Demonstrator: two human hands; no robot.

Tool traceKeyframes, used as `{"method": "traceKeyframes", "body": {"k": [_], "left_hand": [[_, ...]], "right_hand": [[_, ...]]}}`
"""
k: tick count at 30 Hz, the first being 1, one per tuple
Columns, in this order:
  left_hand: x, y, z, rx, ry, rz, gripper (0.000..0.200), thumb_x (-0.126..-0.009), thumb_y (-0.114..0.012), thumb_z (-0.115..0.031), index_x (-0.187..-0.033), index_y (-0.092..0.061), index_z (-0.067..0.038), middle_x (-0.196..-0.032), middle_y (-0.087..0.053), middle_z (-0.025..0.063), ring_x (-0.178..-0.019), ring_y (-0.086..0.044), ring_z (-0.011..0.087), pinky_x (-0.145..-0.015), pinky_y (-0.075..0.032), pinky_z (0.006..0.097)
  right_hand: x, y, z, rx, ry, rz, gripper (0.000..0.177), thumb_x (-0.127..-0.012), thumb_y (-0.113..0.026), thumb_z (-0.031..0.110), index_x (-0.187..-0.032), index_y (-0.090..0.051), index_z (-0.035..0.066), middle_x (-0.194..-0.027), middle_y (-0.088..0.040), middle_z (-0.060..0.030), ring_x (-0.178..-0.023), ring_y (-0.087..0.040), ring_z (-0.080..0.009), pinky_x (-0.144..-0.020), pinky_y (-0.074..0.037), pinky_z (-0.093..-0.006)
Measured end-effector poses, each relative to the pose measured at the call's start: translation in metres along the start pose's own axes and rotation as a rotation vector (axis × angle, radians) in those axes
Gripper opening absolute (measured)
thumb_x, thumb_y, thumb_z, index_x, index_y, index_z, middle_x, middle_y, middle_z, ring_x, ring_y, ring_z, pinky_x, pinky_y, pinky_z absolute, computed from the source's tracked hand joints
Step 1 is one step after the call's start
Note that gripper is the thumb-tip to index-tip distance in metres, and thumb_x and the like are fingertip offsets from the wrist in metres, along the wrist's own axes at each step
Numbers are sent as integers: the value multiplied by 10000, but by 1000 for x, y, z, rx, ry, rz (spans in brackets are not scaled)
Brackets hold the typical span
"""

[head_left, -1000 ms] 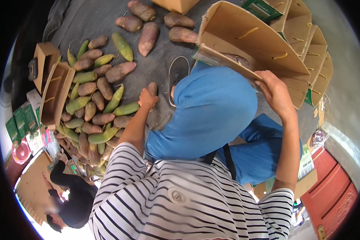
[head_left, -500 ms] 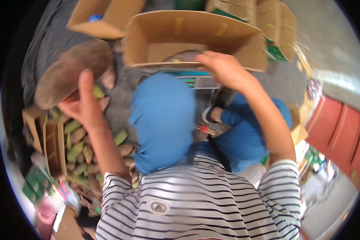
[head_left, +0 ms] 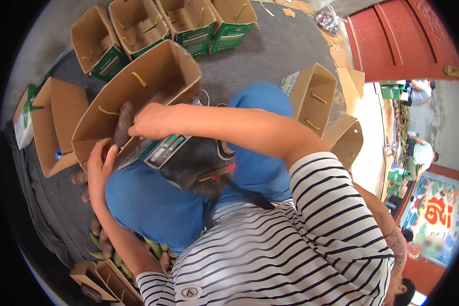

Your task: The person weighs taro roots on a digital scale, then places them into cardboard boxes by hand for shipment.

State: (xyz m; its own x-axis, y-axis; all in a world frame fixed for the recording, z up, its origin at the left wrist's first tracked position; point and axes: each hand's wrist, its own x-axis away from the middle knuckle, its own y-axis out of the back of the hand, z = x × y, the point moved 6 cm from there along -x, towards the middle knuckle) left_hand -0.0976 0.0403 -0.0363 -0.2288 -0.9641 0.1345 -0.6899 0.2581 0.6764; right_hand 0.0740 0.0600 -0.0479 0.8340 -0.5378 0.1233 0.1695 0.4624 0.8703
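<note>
1. Step in hand, as judged: settling a brownish root (head_left: 123, 120) inside a large open carton (head_left: 158, 65), apparently seated on a scale with its display panel (head_left: 171, 148) just beside the near wall
2. Root location: within the carton toward its left end, tilted, close to the far wall; cannot see the lower tip or confirm contact with the carton floor
3. Right hand (head_left: 155, 121): reaching across over the near rim, fingers curled against the side of the root; cannot tell full closure, thumb hidden
4. Left hand (head_left: 99, 163): at the near left corner of the carton, fingers bent over the rim near the lower part of the root; cannot tell any firm pinch
5. Next move, as judged: calls for supporting the root down to a stable rest before loosening the fingers, without pushing on the carton wall
6. Materials: stiff tan cardboard, straight folded edges, twisted yellow cord handles (head_left: 138, 79); root matte, rough-looking, elongated with rounded end
7. Surroundings: row of green-printed cartons (head_left: 222, 38) beyond; dark, wrinkled ground sheet (head_left: 38, 204) at left; more roots (head_left: 105, 246) and smooth-looking green produce partly behind the left forearm
</note>
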Motion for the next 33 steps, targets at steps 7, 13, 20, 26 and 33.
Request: {"method": "traceKeyframes", "body": {"k": [7,13,20,26,33], "left_hand": [[5,-7,-2,19,91,46,293,-940,-587,-277,-1002,-618,8,-797,-595,61,-745,-521,130,-692,-437,267],[4,-9,11,103,108,7,299,-946,-587,-279,-1029,-615,7,-822,-617,62,-768,-549,122,-714,-450,259],[4,-8,18,135,138,-35,311,-924,-621,-272,-1067,-608,4,-903,-661,98,-835,-614,144,-758,-483,280],[1,-10,23,126,143,-91,309,-911,-636,-252,-1081,-603,3,-918,-664,109,-846,-627,154,-776,-496,288],[3,-9,18,100,180,-110,285,-904,-647,-205,-1086,-595,8,-915,-661,92,-837,-623,139,-769,-497,274]], "right_hand": [[100,121,-12,-42,-278,-529,289,-870,-580,266,-1097,-645,99,-1105,-636,-149,-994,-629,-299,-838,-511,-393],[375,50,-118,330,-1153,-1139,550,-838,-638,195,-1312,-452,-12,-1249,-528,-225,-1183,-480,-381,-1006,-381,-439],[450,-167,-80,-338,-1666,-847,576,-827,-645,292,-1305,-455,33,-1086,-609,-269,-1024,-596,-416,-866,-483,-453],[468,-121,-112,-144,-1593,-912,338,-834,-644,214,-1106,-619,15,-943,-677,-223,-907,-655,-375,-800,-503,-428],[424,6,-227,105,-1386,-934,293,-823,-640,252,-1049,-629,64,-930,-670,-208,-897,-632,-400,-771,-502,-477]]}}
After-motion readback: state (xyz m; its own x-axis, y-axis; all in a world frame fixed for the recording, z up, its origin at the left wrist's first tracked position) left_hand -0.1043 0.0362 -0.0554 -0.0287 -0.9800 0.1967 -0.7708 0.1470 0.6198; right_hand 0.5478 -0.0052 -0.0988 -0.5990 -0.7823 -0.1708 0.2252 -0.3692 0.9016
